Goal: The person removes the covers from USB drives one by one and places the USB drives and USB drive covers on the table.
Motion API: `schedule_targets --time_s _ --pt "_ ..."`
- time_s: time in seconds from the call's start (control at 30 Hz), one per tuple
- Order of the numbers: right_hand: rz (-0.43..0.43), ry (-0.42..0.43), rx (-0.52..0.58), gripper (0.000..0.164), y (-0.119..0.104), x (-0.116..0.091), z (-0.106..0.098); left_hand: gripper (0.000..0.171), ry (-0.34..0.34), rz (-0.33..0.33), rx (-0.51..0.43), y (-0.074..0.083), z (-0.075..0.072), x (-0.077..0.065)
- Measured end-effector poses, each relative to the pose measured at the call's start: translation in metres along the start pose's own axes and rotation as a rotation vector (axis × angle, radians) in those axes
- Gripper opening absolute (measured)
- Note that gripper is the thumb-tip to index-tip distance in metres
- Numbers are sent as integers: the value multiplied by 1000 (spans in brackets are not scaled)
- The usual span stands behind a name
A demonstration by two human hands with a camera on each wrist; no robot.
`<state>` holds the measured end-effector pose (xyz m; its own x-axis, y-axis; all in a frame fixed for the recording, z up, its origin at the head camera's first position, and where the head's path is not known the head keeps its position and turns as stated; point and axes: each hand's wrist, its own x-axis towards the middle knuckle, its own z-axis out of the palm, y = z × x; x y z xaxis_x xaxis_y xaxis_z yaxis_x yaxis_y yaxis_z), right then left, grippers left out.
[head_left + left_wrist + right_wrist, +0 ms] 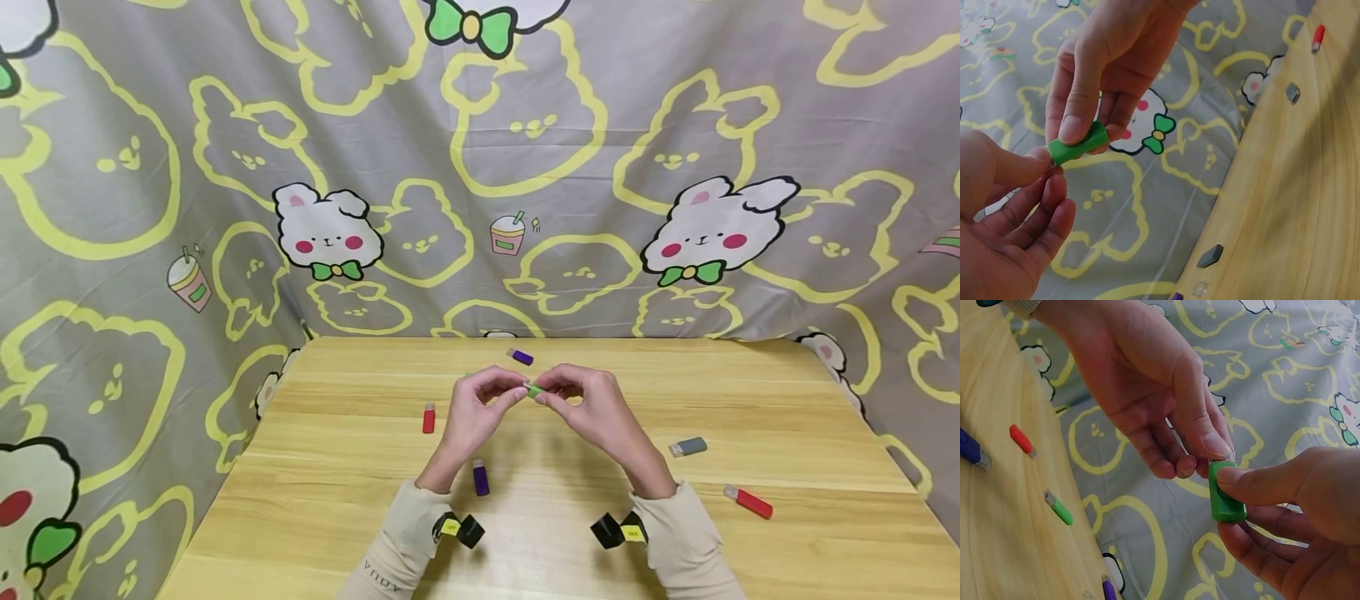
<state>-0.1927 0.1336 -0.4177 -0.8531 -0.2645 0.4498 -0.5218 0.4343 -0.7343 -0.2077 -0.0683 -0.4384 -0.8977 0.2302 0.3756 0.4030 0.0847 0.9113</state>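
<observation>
Green USB stick (534, 391) between your left hand (480, 406), pinching connector end, and right hand (592, 404), pinching body: likely steadies both ends. Red stick (429, 419) lies left of left hand, probably leaving you room.

Right hand (1297, 509) pinches a green USB stick (1229, 510), left hand (1154, 387) at its end; a red stick (1020, 439) and a second green stick (1059, 509) lie on the surface (997, 531)

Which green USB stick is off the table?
The held stick, pinched by the left hand and right hand; the other green stick lies on the table.
</observation>
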Motion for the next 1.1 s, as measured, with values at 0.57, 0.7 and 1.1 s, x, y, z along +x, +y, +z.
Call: schedule_targets --time_s 0.57,0.7,1.1 --pt "102 50 -3 21 15 0 -17 9 91 -6 -38 3 -24 5" --pt "192 107 3 18 30 -1 -23 8 83 -35 -35 0 -22 6" --pt "387 111 -32 16 90 8 -35 8 74 -39 15 -7 -22 6"
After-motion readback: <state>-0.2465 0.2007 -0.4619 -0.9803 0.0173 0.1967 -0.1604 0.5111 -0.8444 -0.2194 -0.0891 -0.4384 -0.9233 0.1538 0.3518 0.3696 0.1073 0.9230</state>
